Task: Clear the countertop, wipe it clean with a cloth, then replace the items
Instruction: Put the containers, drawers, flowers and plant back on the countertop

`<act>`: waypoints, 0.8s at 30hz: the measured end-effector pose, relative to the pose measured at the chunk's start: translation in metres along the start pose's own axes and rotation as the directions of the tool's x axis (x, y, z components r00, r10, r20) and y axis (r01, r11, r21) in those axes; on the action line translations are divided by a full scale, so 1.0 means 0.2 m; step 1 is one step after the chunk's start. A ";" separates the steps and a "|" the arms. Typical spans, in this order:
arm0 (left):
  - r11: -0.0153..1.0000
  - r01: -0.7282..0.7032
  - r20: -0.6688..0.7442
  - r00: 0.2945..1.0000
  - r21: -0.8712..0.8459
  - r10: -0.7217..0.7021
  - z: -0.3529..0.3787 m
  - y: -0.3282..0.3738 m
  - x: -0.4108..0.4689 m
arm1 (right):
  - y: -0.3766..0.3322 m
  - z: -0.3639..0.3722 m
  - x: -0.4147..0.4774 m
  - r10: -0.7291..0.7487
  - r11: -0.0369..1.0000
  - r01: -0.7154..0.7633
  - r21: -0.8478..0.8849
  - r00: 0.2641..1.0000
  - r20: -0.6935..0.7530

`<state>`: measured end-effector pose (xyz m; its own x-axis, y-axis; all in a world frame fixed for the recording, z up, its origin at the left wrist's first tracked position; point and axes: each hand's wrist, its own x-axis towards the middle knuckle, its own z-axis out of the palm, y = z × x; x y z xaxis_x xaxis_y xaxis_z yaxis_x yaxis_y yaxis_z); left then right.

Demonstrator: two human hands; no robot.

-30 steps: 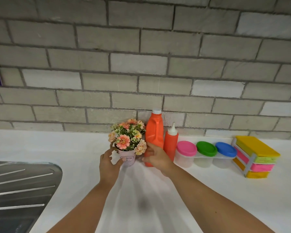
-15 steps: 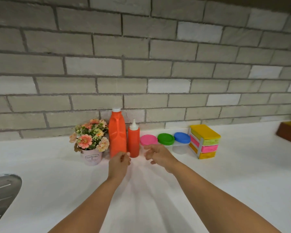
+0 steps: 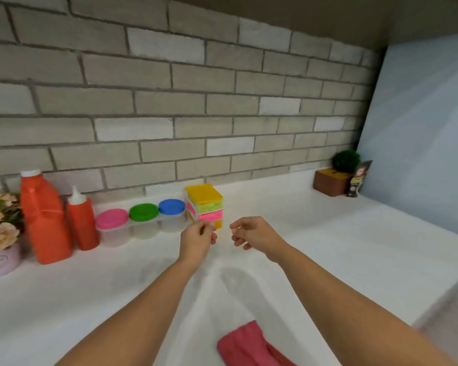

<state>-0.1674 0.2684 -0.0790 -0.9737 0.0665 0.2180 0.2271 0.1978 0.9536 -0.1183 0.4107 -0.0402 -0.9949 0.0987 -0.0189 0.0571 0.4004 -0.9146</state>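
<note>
White countertop (image 3: 336,249) fills my view, and the one red cloth (image 3: 249,344) lies crumpled on it at the near edge, between my forearms and well behind both hands. My left hand (image 3: 196,240) hovers just in front of the stack of coloured drawers (image 3: 205,207), with its fingers curled in and the thumb against the forefinger. I see nothing in its grip and cannot tell whether it touches the stack. My right hand (image 3: 254,235) hangs beside it, slightly apart, with the fingers loosely half-curled and nothing in them. The stack has three tiers: yellow on top, pink in the middle and yellow at the bottom. To its left, along the brick wall (image 3: 196,101), stands a row of three clear tubs: one blue-lidded tub (image 3: 171,207), one green-lidded tub (image 3: 144,213) and one pink-lidded tub (image 3: 111,220). Left of those I count two orange bottles, a squeeze bottle (image 3: 82,223) and a bigger jug (image 3: 44,217) touching it, then one flowerpot (image 3: 0,260) at the frame edge. In the far right corner sit one brown box (image 3: 331,184) with a green plant (image 3: 345,161) on it and one dark packet (image 3: 358,178) beside it.
</note>
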 end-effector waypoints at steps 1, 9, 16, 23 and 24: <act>1.000 -0.007 0.012 1.000 -0.015 0.007 0.10 0.03 -0.02 | 0.05 -0.10 -0.03 0.011 1.000 -0.011 -0.002 1.000 -0.014; 0.998 -0.022 0.106 0.994 -0.056 0.028 0.73 0.17 -0.06 | 0.35 -0.68 -0.16 0.101 0.994 -0.105 -0.026 0.987 -0.125; 0.998 -0.039 0.165 0.985 -0.058 0.048 1.06 0.26 0.07 | 0.46 -0.97 -0.09 0.110 0.993 -0.116 -0.023 0.977 -0.185; 0.997 -0.033 0.249 0.967 -0.063 0.048 1.42 0.33 0.19 | 0.58 -1.29 -0.04 0.153 0.987 -0.159 0.001 0.948 -0.279; 0.998 -0.032 0.260 0.965 -0.062 0.047 1.47 0.34 0.20 | 0.60 -1.34 -0.03 0.157 0.987 -0.163 0.003 0.944 -0.290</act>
<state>-0.1841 0.5713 -0.0660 -0.9231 0.3273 0.2017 0.2568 0.1343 0.9571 -0.0832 0.7027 -0.0414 -0.9065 0.4199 -0.0443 0.2183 0.3763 -0.9004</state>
